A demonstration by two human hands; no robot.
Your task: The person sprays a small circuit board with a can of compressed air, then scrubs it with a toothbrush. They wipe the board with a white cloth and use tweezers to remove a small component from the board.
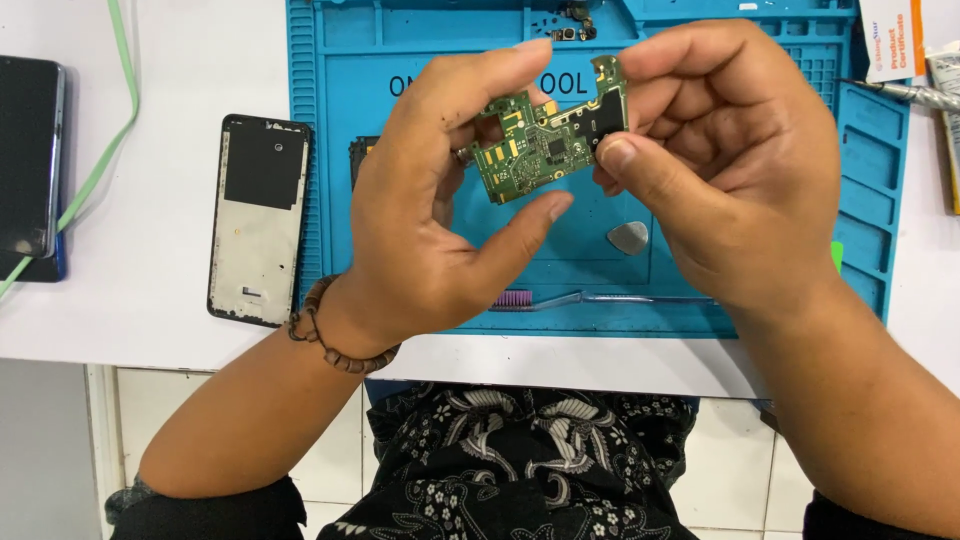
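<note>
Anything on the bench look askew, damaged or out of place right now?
Nothing looks damaged or spilled. The green circuit board is held between the left hand and right hand above the blue mat. The phone frame lies partly off the mat's left edge, overlapping it.

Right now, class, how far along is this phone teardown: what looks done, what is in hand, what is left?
Done: the phone frame lies stripped beside the blue mat, and the green circuit board is out of it. In hand: the left hand and right hand hold the board above the mat. Left: the brush and grey pick lie untouched; the board remains outside the frame.
</note>
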